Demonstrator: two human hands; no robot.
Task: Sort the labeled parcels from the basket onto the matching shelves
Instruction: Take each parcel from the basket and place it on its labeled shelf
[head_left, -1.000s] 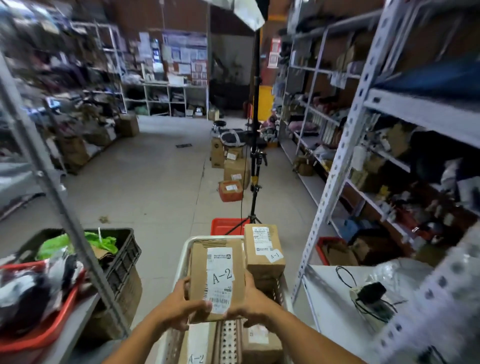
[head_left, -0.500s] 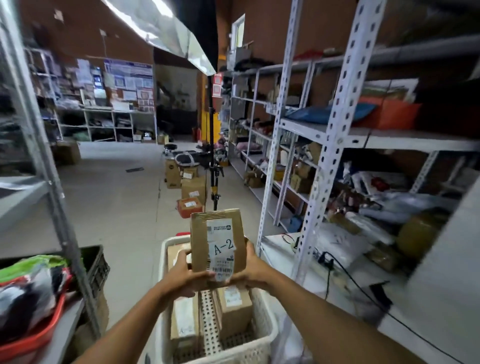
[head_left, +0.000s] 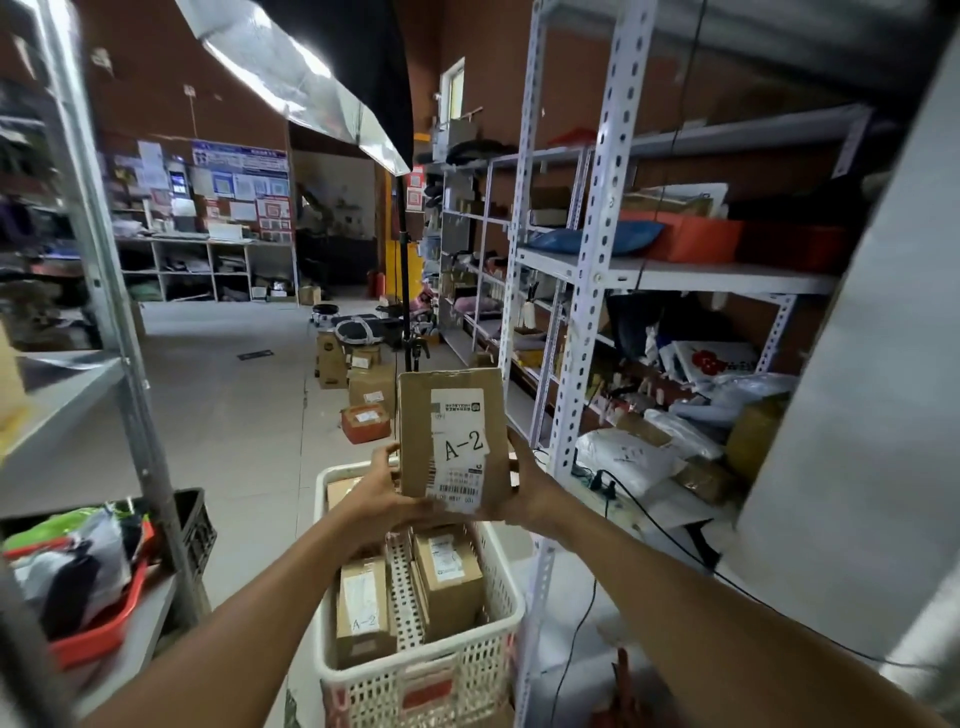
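A-2 parcel (head_left: 451, 435), clasped between left hand (head_left: 382, 492) and right hand (head_left: 530, 488), now rides higher above the white basket (head_left: 415, 680) than 1 second ago, so shelving comes next.

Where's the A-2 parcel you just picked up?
Centre of the head view: the A-2 parcel is held upright between the left hand and right hand, above the white basket.
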